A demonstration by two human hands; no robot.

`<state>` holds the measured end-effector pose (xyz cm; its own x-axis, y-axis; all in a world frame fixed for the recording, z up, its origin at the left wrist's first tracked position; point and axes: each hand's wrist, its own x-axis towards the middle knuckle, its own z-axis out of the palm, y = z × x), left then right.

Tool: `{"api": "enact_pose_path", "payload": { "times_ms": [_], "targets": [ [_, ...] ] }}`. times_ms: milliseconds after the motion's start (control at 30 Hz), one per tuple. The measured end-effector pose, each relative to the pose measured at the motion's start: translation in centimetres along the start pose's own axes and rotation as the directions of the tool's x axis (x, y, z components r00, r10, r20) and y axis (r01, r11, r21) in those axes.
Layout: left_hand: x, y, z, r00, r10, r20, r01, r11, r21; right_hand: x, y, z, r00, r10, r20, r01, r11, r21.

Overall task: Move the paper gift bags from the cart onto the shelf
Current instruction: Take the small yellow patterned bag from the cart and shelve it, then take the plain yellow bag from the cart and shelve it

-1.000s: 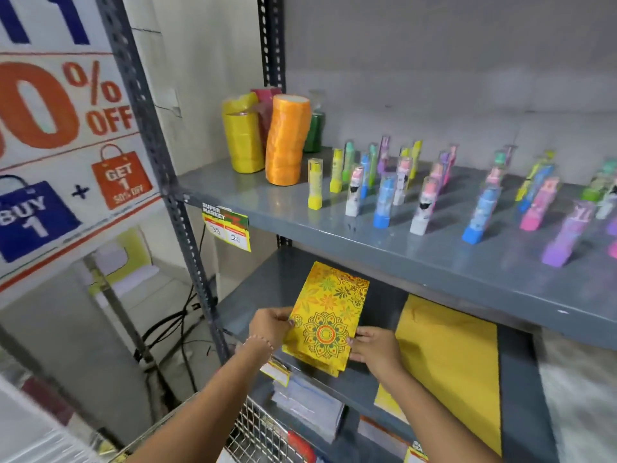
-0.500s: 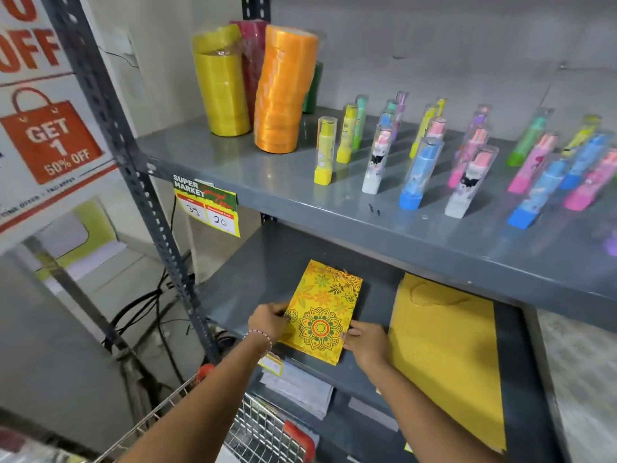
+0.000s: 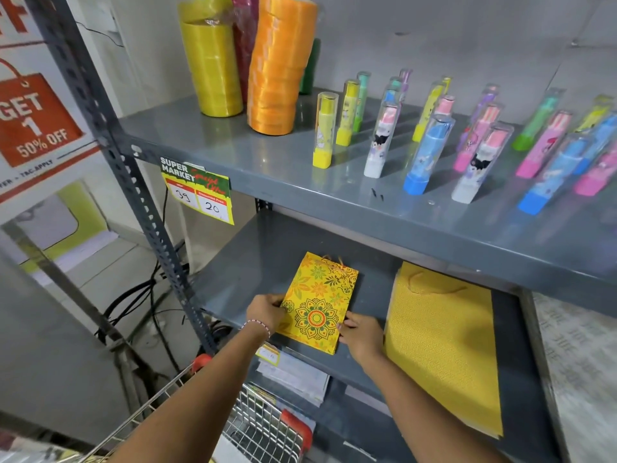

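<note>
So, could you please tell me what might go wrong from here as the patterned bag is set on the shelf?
1. The patterned gift bag sits near the front edge of the middle shelf; its lower end could overhang and slide off toward the cart once the left hand and right hand let go.
2. Nudged rightward, it might disturb the plain yellow bags lying close beside it.

I see a yellow floral gift bag (image 3: 319, 304) lying flat on the grey shelf (image 3: 247, 262), left of a larger plain yellow bag (image 3: 440, 349).
</note>
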<state>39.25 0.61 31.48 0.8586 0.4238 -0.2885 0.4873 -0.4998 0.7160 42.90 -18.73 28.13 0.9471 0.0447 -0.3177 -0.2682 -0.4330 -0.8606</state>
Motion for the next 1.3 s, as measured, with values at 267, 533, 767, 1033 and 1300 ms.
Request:
{"api": "enact_pose_path", "payload": {
  "times_ms": [267,533,767,1033,1300],
  "targets": [
    [-0.3,-0.1,0.1,0.998,-0.053,-0.037,0.049,0.993,-0.103,-1.7,-1.5,-0.7,1.000,-0.018,-0.023,0.016,0.997,-0.076],
    [-9.4,-7.5,-4.0,0.913,-0.407,0.012,0.140,0.288,-0.947,-8.9,-6.0,-0.3,0.884,-0.441,-0.157,0.439,0.897,-0.050],
    [-25.0,-23.8,0.4,0.595,-0.739,0.315,0.000,-0.392,-0.920,-12.2,-6.5,10.8,0.680,-0.450,0.579,0.530,0.847,0.036],
    [-29.0,-30.7,5.8,0.351,-0.797,0.492,-0.223,-0.582,-0.782,-13.9,2.5,27.9,0.338,-0.015,0.941,0.705,0.666,-0.243],
    [-25.8,-36.9,8.9,0.247,-0.752,0.611,-0.353,-0.657,-0.666,-13.5,13.2,38.3,0.288,0.305,0.908,0.883,0.283,-0.375]
  ]
}}
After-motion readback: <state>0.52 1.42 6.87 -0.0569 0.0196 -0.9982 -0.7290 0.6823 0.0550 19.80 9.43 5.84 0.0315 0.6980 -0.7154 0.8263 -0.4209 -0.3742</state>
